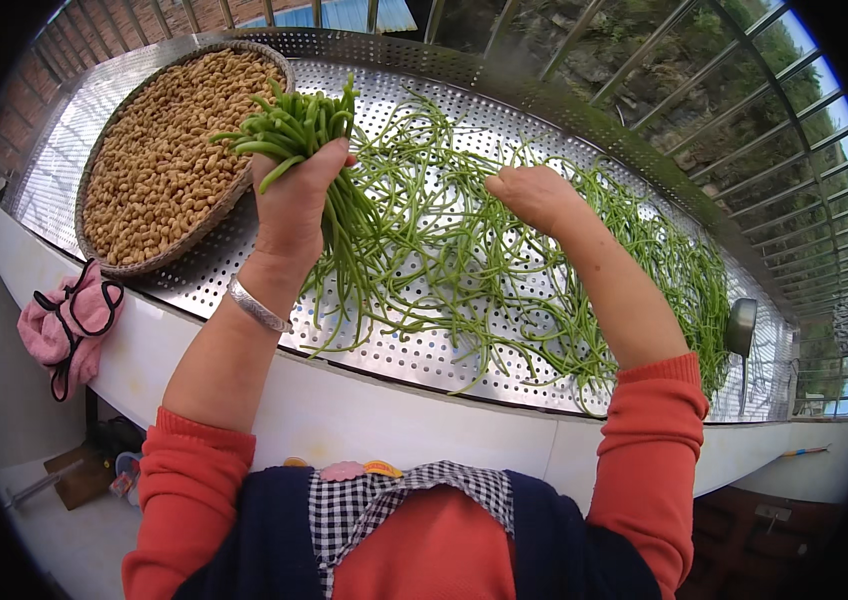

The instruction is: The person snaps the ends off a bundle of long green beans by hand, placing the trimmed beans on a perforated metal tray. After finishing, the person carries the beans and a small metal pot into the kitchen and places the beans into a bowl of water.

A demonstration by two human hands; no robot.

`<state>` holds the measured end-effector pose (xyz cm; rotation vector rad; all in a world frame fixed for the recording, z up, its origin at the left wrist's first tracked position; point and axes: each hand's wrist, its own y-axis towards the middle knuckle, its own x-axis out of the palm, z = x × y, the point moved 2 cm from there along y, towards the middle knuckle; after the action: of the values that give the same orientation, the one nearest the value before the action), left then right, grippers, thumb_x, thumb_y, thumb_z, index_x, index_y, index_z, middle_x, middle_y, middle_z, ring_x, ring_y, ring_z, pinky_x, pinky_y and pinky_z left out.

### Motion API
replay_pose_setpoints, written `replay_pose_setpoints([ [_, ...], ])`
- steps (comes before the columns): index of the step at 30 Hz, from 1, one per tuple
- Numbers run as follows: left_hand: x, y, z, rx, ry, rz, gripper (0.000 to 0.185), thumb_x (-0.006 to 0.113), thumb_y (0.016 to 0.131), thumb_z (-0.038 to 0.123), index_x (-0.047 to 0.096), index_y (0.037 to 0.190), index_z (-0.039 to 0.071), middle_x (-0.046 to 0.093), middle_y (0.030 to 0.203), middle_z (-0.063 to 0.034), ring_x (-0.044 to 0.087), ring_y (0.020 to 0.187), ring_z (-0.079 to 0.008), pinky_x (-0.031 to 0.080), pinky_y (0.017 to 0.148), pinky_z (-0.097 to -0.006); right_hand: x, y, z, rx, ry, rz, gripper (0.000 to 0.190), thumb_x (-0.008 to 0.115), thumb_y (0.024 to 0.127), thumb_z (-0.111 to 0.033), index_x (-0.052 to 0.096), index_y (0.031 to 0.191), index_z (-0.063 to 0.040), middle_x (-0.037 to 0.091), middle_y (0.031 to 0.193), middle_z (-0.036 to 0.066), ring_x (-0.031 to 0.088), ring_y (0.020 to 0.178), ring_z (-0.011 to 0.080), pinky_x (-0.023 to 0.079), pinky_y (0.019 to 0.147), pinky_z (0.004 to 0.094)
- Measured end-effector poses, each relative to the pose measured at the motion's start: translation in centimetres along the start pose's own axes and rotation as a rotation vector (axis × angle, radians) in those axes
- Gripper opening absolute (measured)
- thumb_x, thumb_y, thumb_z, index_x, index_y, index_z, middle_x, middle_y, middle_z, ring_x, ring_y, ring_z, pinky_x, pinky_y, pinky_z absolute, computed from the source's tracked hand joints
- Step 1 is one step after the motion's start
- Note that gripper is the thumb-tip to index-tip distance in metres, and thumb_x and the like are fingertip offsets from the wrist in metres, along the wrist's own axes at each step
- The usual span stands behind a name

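Observation:
My left hand [292,202] is closed around a thick bundle of long green beans [304,124]. The bundle's gathered ends stick up above the fist, and its long tails hang down to the right. Farther right, my right hand [540,199] is over loose long beans [461,232], its fingers curled under and mostly hidden. Whether it pinches a bean cannot be seen. The loose beans lie tangled across a perforated metal sheet [412,364], denser towards the right end.
Left of the bundle stands a woven basket [180,251] full of peanuts [168,157]. A pink cloth with black trim [71,326] hangs over the white tiled ledge [424,409]. A metal ladle [742,328] rests at the right. Metal railing bars [570,41] line the far side.

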<state>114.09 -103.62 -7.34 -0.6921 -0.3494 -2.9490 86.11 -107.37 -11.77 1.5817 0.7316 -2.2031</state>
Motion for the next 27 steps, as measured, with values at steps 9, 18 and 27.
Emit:
replay_pose_setpoints([
  [9, -0.3, 0.1, 0.0, -0.007, 0.000, 0.002, 0.016, 0.061, 0.078, -0.003, 0.058, 0.093, 0.001, 0.061, 0.082, -0.0049, 0.060, 0.069, -0.0129, 0.050, 0.060, -0.0257, 3.1, -2.6, -0.1, 0.178, 0.095, -0.106, 0.016, 0.047, 0.083, -0.004, 0.060, 0.092, -0.004, 0.061, 0.095, 0.014, 0.062, 0.090, 0.0314, 0.052, 0.075, 0.0413],
  [18, -0.5, 0.1, -0.3, -0.008, 0.015, 0.038, 0.013, 0.061, 0.077, -0.004, 0.060, 0.089, 0.000, 0.062, 0.081, -0.0042, 0.060, 0.069, -0.0128, 0.049, 0.064, -0.0257, 5.0, -4.5, 1.4, 0.210, 0.214, 0.106, 0.012, 0.047, 0.082, -0.009, 0.058, 0.088, -0.010, 0.060, 0.088, 0.011, 0.060, 0.086, 0.0317, 0.049, 0.071, 0.0416],
  [27, -0.4, 0.2, -0.2, 0.001, 0.002, 0.041, 0.013, 0.061, 0.077, -0.004, 0.060, 0.090, 0.000, 0.062, 0.080, -0.0040, 0.059, 0.069, -0.0125, 0.049, 0.063, -0.0256, 5.8, -4.2, 3.1, 0.512, 0.489, 0.374, 0.017, 0.050, 0.085, -0.013, 0.063, 0.094, -0.017, 0.059, 0.084, 0.011, 0.060, 0.080, 0.0321, 0.048, 0.068, 0.0416],
])
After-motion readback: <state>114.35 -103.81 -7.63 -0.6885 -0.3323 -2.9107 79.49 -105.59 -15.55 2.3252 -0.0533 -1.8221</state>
